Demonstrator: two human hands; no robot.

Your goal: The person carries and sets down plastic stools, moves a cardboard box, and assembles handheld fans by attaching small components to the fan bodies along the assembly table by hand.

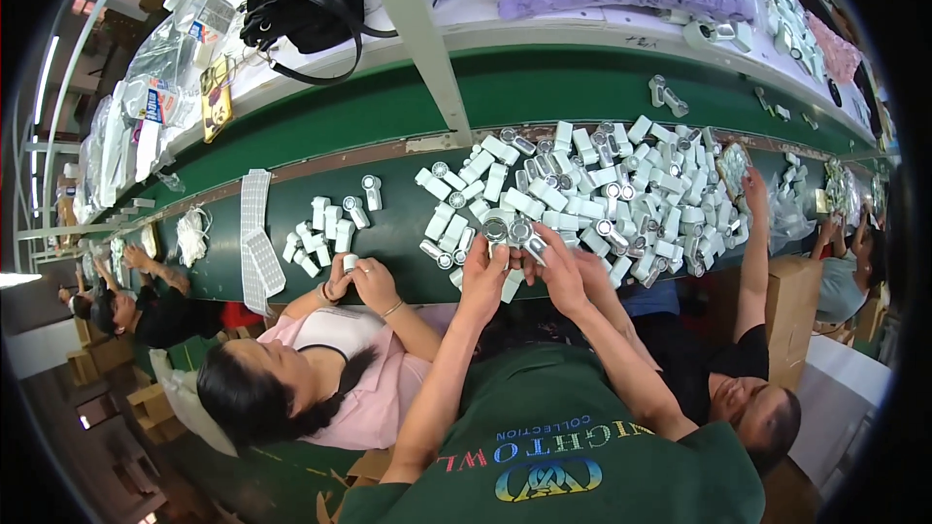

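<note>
nearest, a dark green shirt [621,451] bears multicoloured lettering and a looped emblem. past it, the left grip [482,279] is closed on a round-headed piece [495,227], the right grip [563,277] on a second piece [521,231], both at the near edge of a heap [641,194] of pale green and silver pieces on the tabletop [400,223]. leftward lie pale sheets [256,223] with rows of marks too small to read. farther, on a white shelf [544,32], a clear bottle [206,12] wears a blue-and-white label; dark handwriting [641,42] marks the shelf edge.
</note>
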